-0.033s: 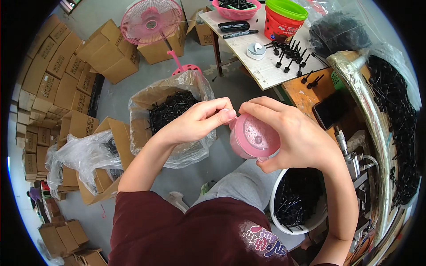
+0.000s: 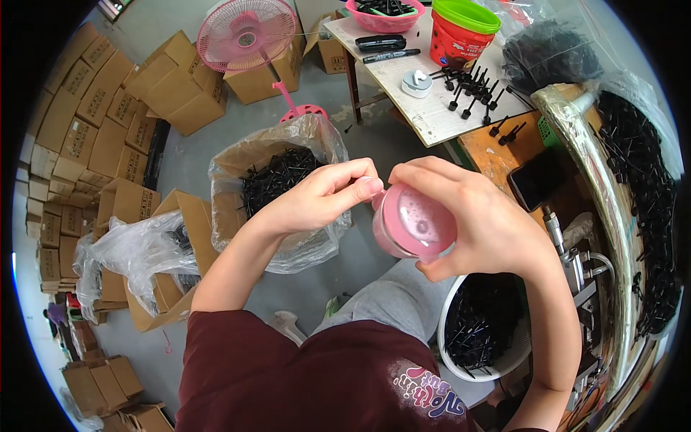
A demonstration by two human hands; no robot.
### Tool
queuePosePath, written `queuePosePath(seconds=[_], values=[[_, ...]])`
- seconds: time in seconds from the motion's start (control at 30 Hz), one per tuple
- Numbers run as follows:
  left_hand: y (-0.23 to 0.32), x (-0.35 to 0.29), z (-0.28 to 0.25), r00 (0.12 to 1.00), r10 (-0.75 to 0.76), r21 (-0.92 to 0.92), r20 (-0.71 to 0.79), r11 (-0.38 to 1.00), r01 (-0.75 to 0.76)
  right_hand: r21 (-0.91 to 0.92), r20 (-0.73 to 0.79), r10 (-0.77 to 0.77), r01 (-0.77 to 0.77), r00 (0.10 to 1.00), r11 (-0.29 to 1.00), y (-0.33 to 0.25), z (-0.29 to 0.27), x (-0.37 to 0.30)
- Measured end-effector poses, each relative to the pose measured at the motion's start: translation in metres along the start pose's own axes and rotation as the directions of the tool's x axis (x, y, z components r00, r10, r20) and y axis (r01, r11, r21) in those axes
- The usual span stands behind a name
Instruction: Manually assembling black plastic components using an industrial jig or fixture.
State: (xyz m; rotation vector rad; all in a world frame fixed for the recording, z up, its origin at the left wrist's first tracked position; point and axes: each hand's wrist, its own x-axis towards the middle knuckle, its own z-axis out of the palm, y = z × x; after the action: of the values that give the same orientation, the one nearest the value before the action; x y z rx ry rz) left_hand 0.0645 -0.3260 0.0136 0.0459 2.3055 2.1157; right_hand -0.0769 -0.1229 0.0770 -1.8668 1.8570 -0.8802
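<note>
1. Head view: the right hand (image 2: 489, 212) curls around a translucent pink cup (image 2: 384, 234), its fingers gripping the far and near sides.
2. The cup sits in front of the person's torso, held in the air above the floor (image 2: 363, 277) — tilted, its round, pale pink, spotted face turned up toward the camera.
3. The left hand (image 2: 320, 194) is at the cup's upper left edge, thumb and forefinger closed in a pinch; I cannot tell whether anything is between them.
4. Beyond the left forearm stands a cardboard carton with a clear plastic liner (image 2: 317, 248), holding black stemmed parts (image 2: 277, 183).
5. Just below the right hand is a white bucket (image 2: 461, 371) with more such black parts in it.
6. Ahead and to the right, a white tabletop (image 2: 440, 126) carries a red bucket with a green rim (image 2: 455, 50), a pink basin (image 2: 385, 24), a black marker (image 2: 392, 55), a small white device (image 2: 416, 86) and a cluster of black stemmed parts.
7. Next to it — on an orange-brown wooden tabletop (image 2: 486, 155) — lies a dark smartphone (image 2: 536, 180).
8. A pink fan (image 2: 246, 39) stands at the upper left, near stacked cardboard boxes (image 2: 176, 86).
</note>
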Motion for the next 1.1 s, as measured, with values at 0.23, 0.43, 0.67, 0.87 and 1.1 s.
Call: queuePosePath(seconds=[0.23, 0.43, 0.67, 0.87, 1.1], values=[[0.007, -0.009, -0.008, 1.000, -0.003, 0.078, 0.018, 0.997, 0.002, 0.300, -0.071, 0.047, -0.024, 0.996, 0.953, 0.000, -0.003, -0.004], [0.021, -0.017, -0.013, 0.996, 0.043, 0.002, 0.076, 0.999, -0.043, 0.853, -0.315, 0.114, 0.229, 0.942, 0.469, 0.019, 0.017, -0.019], [0.069, -0.027, -0.007, 0.990, 0.117, -0.019, 0.080, 0.993, -0.115, 0.848, -0.518, 0.431, 0.376, 0.739, 0.374, 0.037, 0.043, -0.028], [0.113, -0.035, 0.005, 0.982, 0.188, 0.035, -0.034, 0.982, -0.187, 0.908, -0.417, 0.569, 0.359, 0.709, 0.218, 0.045, 0.091, -0.036], [0.129, -0.047, 0.012, 0.943, 0.330, 0.069, 0.038, 0.941, -0.332, 0.925, -0.366, 0.598, 0.348, 0.713, 0.152, 0.051, 0.116, -0.049]])
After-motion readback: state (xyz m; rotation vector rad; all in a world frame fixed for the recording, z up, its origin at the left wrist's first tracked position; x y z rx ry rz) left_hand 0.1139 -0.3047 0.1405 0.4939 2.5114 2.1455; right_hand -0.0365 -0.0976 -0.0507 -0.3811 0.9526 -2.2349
